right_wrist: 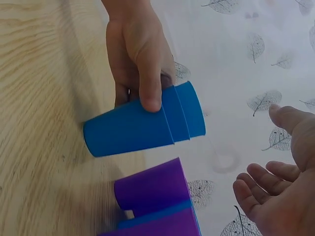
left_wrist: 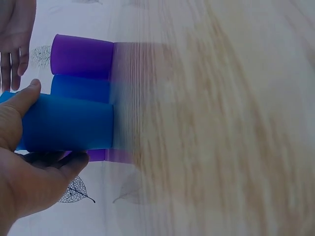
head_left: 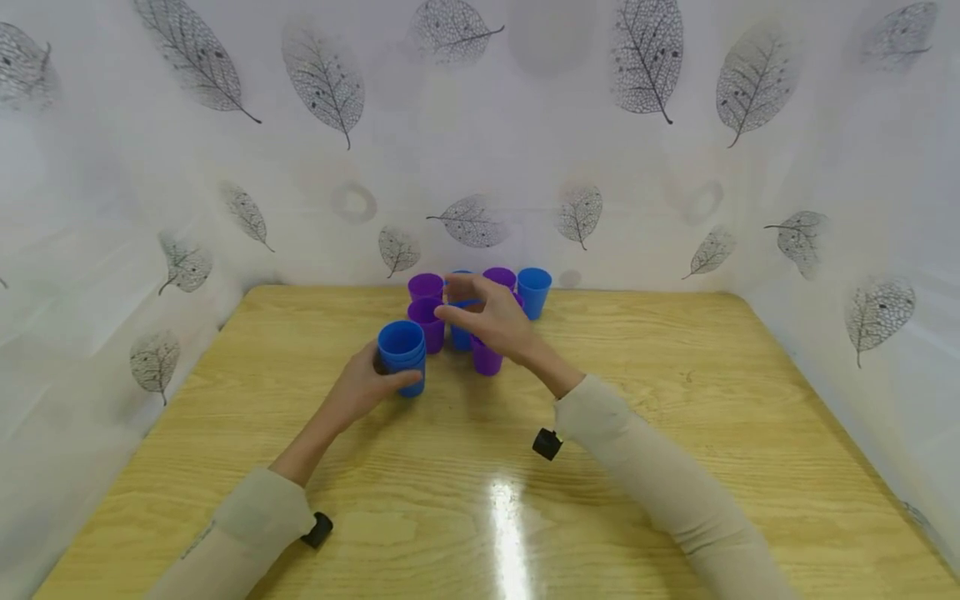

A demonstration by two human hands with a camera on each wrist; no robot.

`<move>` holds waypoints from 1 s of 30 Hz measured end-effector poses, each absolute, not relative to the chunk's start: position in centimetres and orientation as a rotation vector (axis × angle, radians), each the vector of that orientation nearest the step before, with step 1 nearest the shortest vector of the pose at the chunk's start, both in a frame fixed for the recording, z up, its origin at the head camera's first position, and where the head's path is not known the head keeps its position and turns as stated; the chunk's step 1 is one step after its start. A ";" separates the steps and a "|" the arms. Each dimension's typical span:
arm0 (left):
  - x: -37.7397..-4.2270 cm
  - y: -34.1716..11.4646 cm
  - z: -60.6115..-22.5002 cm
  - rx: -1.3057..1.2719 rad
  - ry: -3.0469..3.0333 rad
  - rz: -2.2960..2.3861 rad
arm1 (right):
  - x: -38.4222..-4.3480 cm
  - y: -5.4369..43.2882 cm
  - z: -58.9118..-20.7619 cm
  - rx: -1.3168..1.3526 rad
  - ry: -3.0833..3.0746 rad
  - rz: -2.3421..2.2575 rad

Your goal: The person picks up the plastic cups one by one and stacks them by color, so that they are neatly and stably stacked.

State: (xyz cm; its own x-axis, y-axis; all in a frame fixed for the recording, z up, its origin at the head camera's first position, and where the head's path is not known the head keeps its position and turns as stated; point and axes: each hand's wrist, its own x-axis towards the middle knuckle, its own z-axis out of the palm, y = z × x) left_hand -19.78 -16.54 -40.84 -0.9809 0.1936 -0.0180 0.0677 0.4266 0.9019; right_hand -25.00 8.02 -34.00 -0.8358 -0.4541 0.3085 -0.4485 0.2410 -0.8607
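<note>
My left hand (head_left: 358, 390) grips a stack of nested blue cups (head_left: 402, 340), thumb on the near side and fingers round the far side. In the right wrist view the stack (right_wrist: 130, 129) shows several rims one inside another. My right hand (head_left: 497, 321) hovers over the group of cups, fingers loosely bent and holding nothing. Beneath it stand a purple cup (head_left: 487, 362) and a blue cup (head_left: 461, 337), partly hidden by the hand. Just behind the held stack is another purple cup (head_left: 430, 335).
Farther back, near the leaf-patterned curtain (head_left: 465, 150), stand a purple cup (head_left: 425, 287), a second purple cup (head_left: 501, 276) and a blue cup (head_left: 534, 293). All rest on the wooden table (head_left: 637, 375). A black wrist device (head_left: 547, 444) hangs by the right sleeve.
</note>
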 end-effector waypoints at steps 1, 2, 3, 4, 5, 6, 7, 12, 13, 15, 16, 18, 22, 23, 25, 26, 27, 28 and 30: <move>-19.8 -16.5 -40.8 0.235 2.542 1.621 | -25.1 8.3 -34.0 -0.898 2.476 -1.715; -19.8 -16.5 -40.8 0.238 2.537 1.634 | -25.2 8.6 -34.0 -0.895 2.482 -1.724; -19.8 -16.5 -40.8 0.236 2.529 1.649 | -25.3 9.0 -34.0 -0.887 2.495 -1.728; -19.8 -16.4 -40.8 0.237 2.521 1.662 | -25.4 9.3 -34.0 -0.876 2.504 -1.736; -19.8 -16.4 -40.8 0.235 2.519 1.671 | -25.5 9.7 -34.0 -0.861 2.503 -1.752; -19.8 -16.4 -40.8 0.236 2.523 1.671 | -25.6 10.1 -34.0 -0.843 2.510 -1.760; -19.8 -16.4 -40.8 0.237 2.531 1.667 | -25.7 10.4 -34.1 -0.825 2.514 -1.772; -19.9 -16.5 -40.8 0.232 2.567 1.637 | -26.2 12.5 -34.1 -0.732 2.534 -1.807; -19.9 -16.5 -40.9 0.227 2.573 1.628 | -26.3 12.9 -34.2 -0.714 2.534 -1.815; -20.0 -16.4 -40.9 0.216 2.577 1.617 | -26.5 13.8 -34.3 -0.678 2.543 -1.824; -20.0 -16.4 -40.8 0.212 2.577 1.612 | -26.6 14.3 -34.5 -0.660 2.545 -1.827; -20.0 -16.4 -40.8 0.214 2.572 1.611 | -26.8 15.2 -34.8 -0.621 2.555 -1.835; -19.9 -16.5 -40.8 0.235 2.555 1.626 | -27.1 17.0 -35.5 -0.566 2.595 -1.828; -19.9 -16.5 -40.8 0.243 2.551 1.632 | -27.1 17.4 -35.6 -0.556 2.601 -1.830; -19.9 -16.5 -40.8 0.253 2.545 1.637 | -27.2 18.2 -36.1 -0.539 2.613 -1.824; -19.9 -16.5 -40.8 0.254 2.542 1.639 | -27.2 18.6 -36.3 -0.530 2.618 -1.823; -19.9 -16.5 -40.9 0.261 2.543 1.636 | -27.3 18.9 -36.4 -0.521 2.621 -1.822; -19.9 -16.5 -41.0 0.261 2.540 1.638 | -27.3 19.2 -36.6 -0.510 2.626 -1.820; -20.0 -16.5 -41.0 0.261 2.540 1.636 | -27.3 19.7 -36.9 -0.492 2.642 -1.809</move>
State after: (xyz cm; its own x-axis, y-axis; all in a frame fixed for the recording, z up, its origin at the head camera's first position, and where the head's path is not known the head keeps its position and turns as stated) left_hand -19.96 -16.50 -41.00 -0.9793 0.2023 0.0015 0.0851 0.4052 0.9103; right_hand -27.31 19.67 -36.86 -0.9491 -0.1923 0.2496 -0.3022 0.3318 -0.8936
